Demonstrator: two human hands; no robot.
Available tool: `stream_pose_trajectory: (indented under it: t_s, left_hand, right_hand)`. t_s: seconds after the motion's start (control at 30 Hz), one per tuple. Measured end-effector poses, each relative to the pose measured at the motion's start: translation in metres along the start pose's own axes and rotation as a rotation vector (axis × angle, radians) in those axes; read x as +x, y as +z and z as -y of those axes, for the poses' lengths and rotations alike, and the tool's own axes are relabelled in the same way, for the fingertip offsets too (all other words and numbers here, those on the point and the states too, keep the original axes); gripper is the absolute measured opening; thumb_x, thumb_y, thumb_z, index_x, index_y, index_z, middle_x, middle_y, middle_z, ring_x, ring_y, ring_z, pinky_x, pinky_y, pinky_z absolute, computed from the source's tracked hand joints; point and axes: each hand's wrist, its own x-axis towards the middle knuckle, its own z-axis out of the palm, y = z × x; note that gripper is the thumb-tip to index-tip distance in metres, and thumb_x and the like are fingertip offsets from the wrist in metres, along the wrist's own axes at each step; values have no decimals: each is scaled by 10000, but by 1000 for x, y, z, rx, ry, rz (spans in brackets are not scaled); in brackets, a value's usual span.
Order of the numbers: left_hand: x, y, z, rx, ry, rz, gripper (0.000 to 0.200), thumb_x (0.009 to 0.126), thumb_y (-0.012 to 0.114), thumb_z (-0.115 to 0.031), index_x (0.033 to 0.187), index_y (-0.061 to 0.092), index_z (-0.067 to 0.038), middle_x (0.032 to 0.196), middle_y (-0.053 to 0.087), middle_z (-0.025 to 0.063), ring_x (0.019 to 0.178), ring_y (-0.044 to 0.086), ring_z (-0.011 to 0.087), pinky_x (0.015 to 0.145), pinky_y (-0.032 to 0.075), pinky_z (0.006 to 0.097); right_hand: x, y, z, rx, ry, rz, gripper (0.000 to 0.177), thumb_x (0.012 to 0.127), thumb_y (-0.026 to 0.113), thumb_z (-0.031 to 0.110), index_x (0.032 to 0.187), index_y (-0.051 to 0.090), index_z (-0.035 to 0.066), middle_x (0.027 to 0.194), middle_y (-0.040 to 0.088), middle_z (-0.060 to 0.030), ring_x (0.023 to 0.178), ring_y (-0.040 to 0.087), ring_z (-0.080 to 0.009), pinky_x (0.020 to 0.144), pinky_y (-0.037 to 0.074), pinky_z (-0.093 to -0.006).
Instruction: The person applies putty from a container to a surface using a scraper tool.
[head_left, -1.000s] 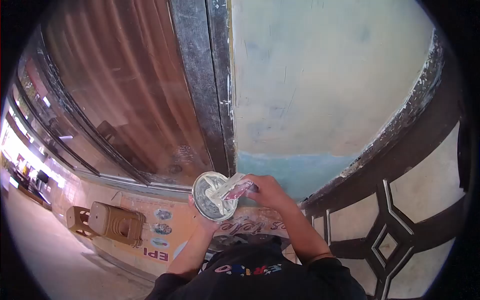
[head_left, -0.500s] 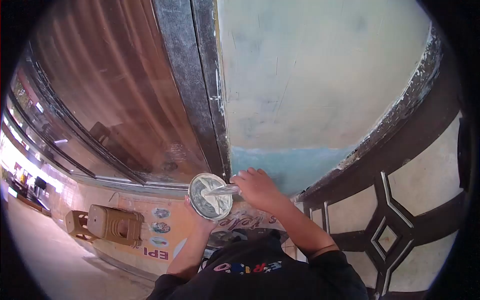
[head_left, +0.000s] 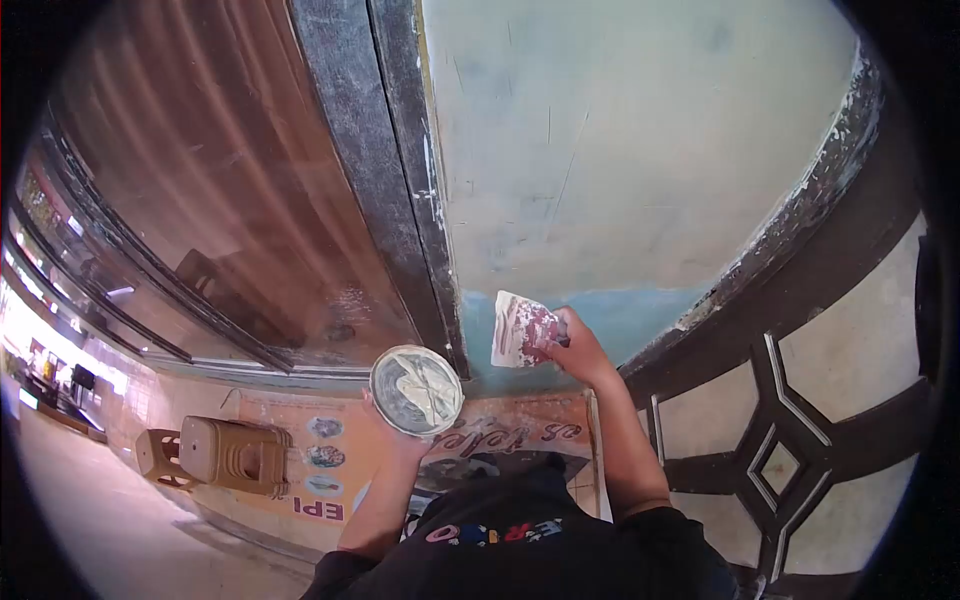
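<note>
Two hands were in view, lower centre of frame. The left hand [head_left: 392,428] had its grip clenched from beneath on a round tub of pale putty [head_left: 416,390], held level. Just right of it, the right hand [head_left: 580,350] grasped a flat red-stained putty knife [head_left: 520,330], blade up, over the blue band [head_left: 640,312] of the cream wall [head_left: 640,150]. Whether the blade touched the wall could not be told.

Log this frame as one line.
left hand: holds putty tub | right hand: grips putty knife | blade off tub, near blue wall band
</note>
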Motion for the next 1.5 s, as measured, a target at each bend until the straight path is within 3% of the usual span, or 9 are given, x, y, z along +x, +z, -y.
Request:
stream_pose_trajectory:
  t_s: [0.1,0.13,0.5,0.77,0.9,1.0,1.2,1.37,1.5]
  left_hand:
    - [1,3,-3,572,120,151,853,800,331,-771,1413,393,-181,1439,404,99,1291,419,353,1043,373,542]
    - [6,-2,4,-87,-41,98,794,841,334,-715,1395,417,-151,1428,421,112,1283,433,343,1053,350,560]
    - [15,-12,13,-27,-86,203,883,774,424,-771,1416,388,-165,1449,391,124,1298,402,385,1047,340,596]
    - [10,-5,9,-27,-79,72,805,837,354,-728,1395,414,-151,1426,428,98,1283,432,343,1048,365,539]
    - [2,-5,3,-70,-88,128,788,852,333,-720,1389,421,-149,1421,434,96,1281,432,344,1051,356,540]
    - [0,-6,2,-11,-52,67,794,844,338,-727,1386,425,-153,1423,432,95,1279,432,345,1049,356,540]
    - [6,-8,8,-18,-102,22,780,848,323,-715,1370,446,-148,1415,441,92,1267,442,340,1041,367,530]
    - [6,1,15,88,-95,12,818,828,331,-743,1388,422,-153,1428,424,101,1280,430,354,1040,365,548]
    - [10,-34,17,57,-144,113,862,804,352,-774,1419,375,-170,1440,407,109,1284,424,366,1031,368,576]
  right_hand:
    - [1,6,4,245,131,20,433,836,606,19,1224,415,35,921,635,-90,689,614,-129,544,496,-262]
    - [3,8,1,304,127,26,469,839,599,4,1257,388,38,945,637,-100,693,624,-131,537,506,-253]
    - [31,67,-58,648,187,-94,374,927,615,230,1193,465,13,954,654,-94,725,656,-173,588,552,-303]
    - [72,92,-85,657,87,-495,267,950,582,244,1098,536,26,896,641,-59,686,613,-135,537,513,-267]
    - [38,103,-137,701,289,-400,237,963,553,228,1085,547,25,923,634,-58,686,609,-124,518,499,-266]
    - [27,91,-135,847,186,-270,230,969,541,224,1087,553,26,937,640,-64,688,609,-120,567,503,-267]
    - [65,59,-60,725,12,-374,271,959,571,245,1115,551,25,955,636,-44,740,598,-108,632,496,-266]
    - [39,95,-187,336,171,-474,321,941,600,283,1130,565,26,994,625,-42,785,581,-96,639,496,-267]
    - [12,89,-141,606,200,-452,319,937,607,284,1119,572,24,989,622,-44,786,578,-103,649,494,-275]
